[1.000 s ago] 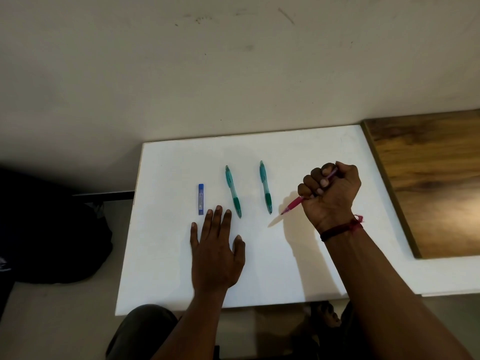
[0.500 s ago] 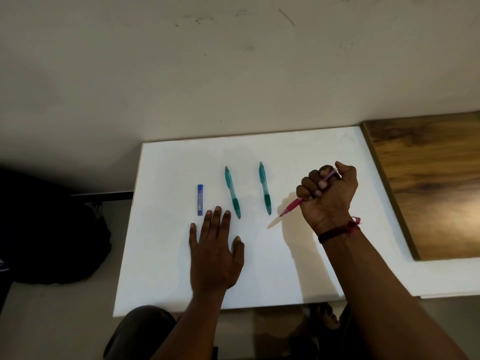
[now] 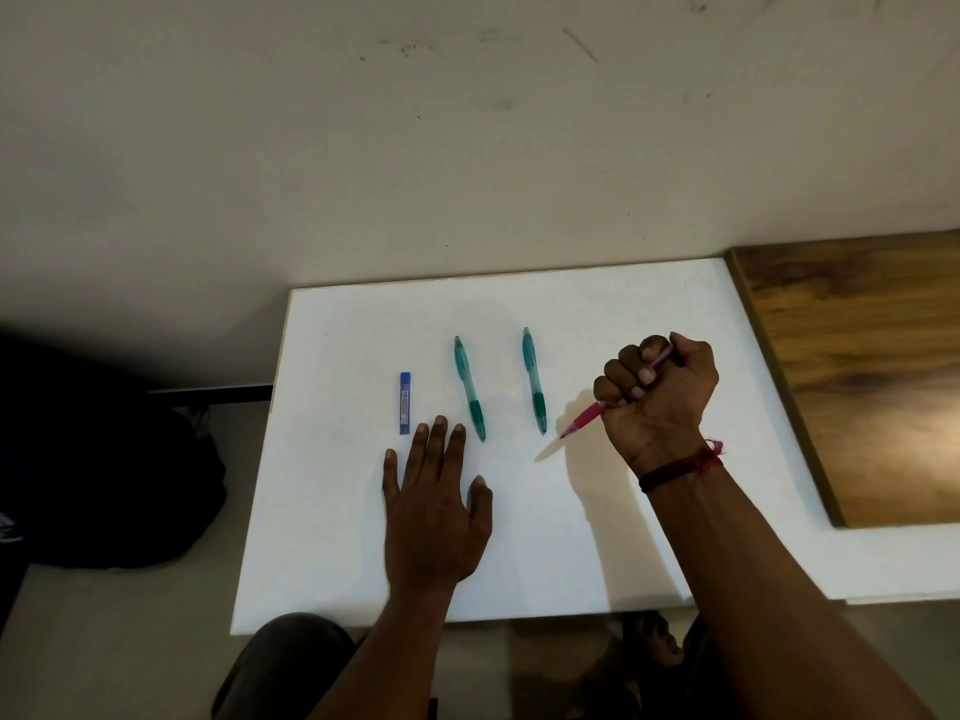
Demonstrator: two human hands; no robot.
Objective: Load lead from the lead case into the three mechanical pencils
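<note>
My right hand [image 3: 657, 394] grips a pink mechanical pencil [image 3: 586, 419] in a fist, its tip pointing down and left above the white board [image 3: 623, 304]. Two teal mechanical pencils lie side by side on the board, one on the left [image 3: 469, 388] and one on the right [image 3: 533, 380]. A small blue lead case [image 3: 405, 403] lies left of them. My left hand [image 3: 435, 504] rests flat on the board, fingers straight, fingertips just below the lead case and the left teal pencil.
The white board's front edge runs just above my knees. A brown wooden tabletop [image 3: 857, 376] adjoins it on the right. A dark bag [image 3: 104, 459] sits on the floor to the left. A plain wall stands behind the board.
My right hand with the pink pencil has shifted very slightly; the left hand and the things on the board have stayed put.
</note>
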